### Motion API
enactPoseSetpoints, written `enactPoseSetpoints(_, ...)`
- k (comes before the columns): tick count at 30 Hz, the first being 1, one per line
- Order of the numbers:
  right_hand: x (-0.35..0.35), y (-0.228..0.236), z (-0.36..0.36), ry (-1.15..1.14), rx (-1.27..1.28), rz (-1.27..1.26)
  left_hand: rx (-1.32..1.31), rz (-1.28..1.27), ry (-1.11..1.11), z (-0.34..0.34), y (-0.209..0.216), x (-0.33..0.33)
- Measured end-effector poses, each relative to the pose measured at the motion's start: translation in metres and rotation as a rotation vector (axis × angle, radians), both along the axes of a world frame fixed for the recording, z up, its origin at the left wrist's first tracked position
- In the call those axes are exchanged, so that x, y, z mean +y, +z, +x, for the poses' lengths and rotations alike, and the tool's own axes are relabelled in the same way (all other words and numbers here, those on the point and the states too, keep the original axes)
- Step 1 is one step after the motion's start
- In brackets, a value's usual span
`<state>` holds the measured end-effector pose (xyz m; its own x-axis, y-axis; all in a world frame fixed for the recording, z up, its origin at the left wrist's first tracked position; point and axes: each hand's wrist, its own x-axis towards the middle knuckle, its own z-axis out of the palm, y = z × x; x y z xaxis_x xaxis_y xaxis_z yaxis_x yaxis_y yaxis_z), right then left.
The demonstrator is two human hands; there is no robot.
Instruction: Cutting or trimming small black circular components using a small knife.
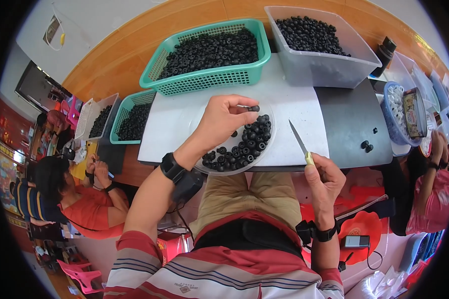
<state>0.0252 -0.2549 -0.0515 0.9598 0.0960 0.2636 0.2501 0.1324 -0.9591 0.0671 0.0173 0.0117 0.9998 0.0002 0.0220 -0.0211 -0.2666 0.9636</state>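
Note:
My left hand (223, 121) pinches a small black rubber ring (254, 108) between thumb and fingertips above a clear round plate (197, 119). The plate lies on a white board (294, 107) and holds several more black rings. My right hand (326, 180) sits at the board's near edge and grips a small knife (300, 142) with a yellow handle, its blade pointing away and to the left, toward the plate.
A green basket (204, 79) and a clear tub (329, 70), both full of black rings, stand at the back. Two loose rings (366, 146) lie on the grey surface at right. People sit working on the left (85, 199) and right (434, 189).

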Motion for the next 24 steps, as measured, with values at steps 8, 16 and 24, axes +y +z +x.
enactPoseSetpoints(8, 0.016, -0.003, 0.003, 0.074, -0.037, -0.015, 0.075, -0.431, 0.037, -0.028, -0.002, -0.015)
enactPoseSetpoints(16, 0.032, 0.003, 0.006, 0.103, -0.187, -0.086, 0.167, -0.842, -0.032, -0.045, -0.005, -0.024)
enactPoseSetpoints(24, 0.032, 0.007, 0.006, 0.082, -0.309, -0.138, 0.147, -0.916, -0.063, -0.053, -0.007, -0.031)
